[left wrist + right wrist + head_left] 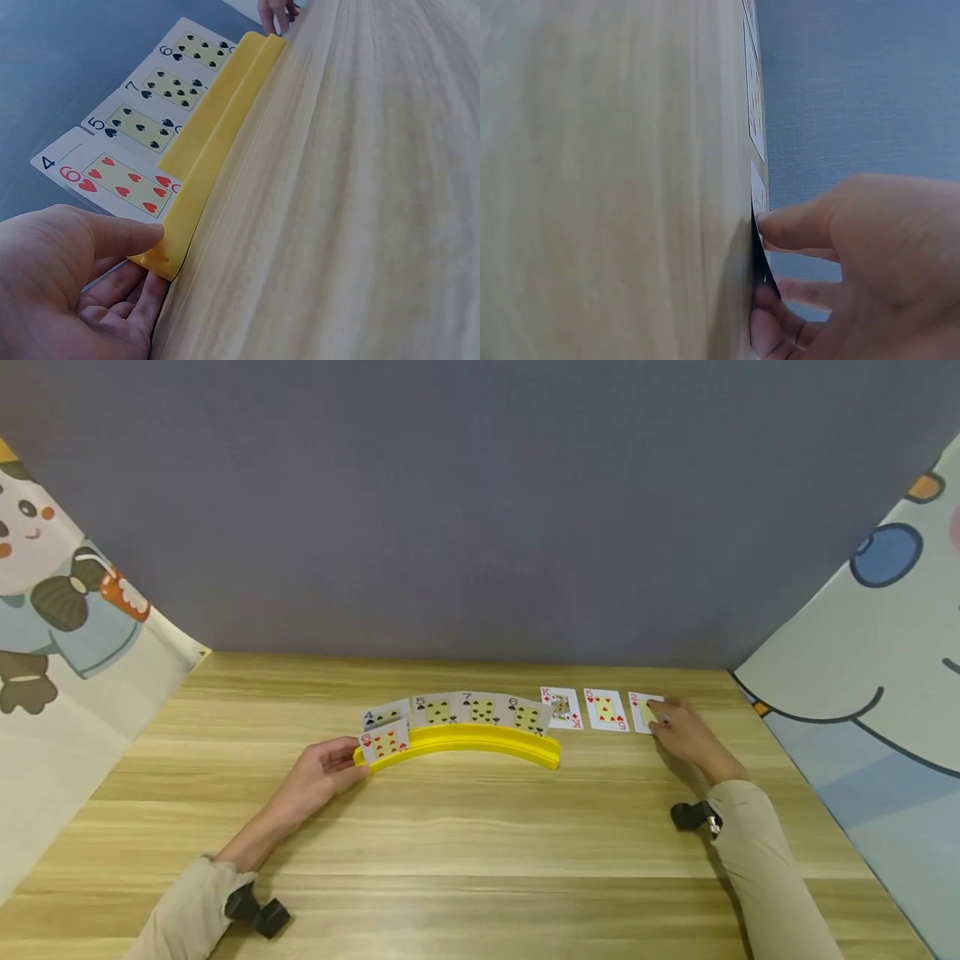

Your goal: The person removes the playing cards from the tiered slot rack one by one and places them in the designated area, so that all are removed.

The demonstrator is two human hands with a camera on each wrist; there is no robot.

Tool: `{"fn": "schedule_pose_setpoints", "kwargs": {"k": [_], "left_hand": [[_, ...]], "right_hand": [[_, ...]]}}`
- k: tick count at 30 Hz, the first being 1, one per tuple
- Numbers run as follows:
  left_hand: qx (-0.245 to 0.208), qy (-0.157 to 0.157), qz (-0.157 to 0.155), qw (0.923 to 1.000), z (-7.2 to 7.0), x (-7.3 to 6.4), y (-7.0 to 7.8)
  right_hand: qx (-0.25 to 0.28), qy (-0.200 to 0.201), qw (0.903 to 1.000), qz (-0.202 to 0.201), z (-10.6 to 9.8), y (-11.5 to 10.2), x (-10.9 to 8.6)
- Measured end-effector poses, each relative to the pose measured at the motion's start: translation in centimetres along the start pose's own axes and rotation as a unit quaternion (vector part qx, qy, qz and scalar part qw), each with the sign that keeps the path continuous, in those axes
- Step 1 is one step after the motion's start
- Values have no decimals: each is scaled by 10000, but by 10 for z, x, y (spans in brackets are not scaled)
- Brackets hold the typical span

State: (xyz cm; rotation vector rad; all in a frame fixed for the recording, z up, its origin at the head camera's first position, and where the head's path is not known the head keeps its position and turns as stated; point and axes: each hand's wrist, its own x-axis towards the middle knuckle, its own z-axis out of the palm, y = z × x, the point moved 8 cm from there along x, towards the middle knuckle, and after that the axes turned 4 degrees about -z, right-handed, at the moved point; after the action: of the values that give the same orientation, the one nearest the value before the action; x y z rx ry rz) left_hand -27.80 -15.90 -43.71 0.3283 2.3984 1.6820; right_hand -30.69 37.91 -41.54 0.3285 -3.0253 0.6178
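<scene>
A curved yellow playing-card holder [480, 737] stands on the table, its left end pinched between the thumb and fingers of my left hand [318, 781]. Its back row has the four [385, 713], five [435, 710], seven [481, 707] and six of spades [528, 717]. In front of the four leans the six of hearts [124, 184], beside my left thumb. Far right, my right hand [686, 735] pinches a red two card [641, 710]. In the right wrist view, the thumb is on that card's face [757, 187], fingers under its raised edge. Its suit is hard to read.
Left of the two, the five of hearts [606, 710] and king of diamonds [562, 707] lie face up in a row. The king sits just behind the holder's right end. A grey wall [480, 527] borders the table [480, 860] at the back.
</scene>
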Motion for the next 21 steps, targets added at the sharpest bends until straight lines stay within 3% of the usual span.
{"fn": "schedule_pose_setpoints", "kwargs": {"k": [11, 21], "left_hand": [[-79, 29, 10, 10000, -1, -4, 0], [-79, 2, 19, 10000, 0, -2, 1]], "right_hand": [[-224, -135, 9997, 24, -2, -11, -2], [-147, -68, 9998, 94, -5, -4, -2]]}}
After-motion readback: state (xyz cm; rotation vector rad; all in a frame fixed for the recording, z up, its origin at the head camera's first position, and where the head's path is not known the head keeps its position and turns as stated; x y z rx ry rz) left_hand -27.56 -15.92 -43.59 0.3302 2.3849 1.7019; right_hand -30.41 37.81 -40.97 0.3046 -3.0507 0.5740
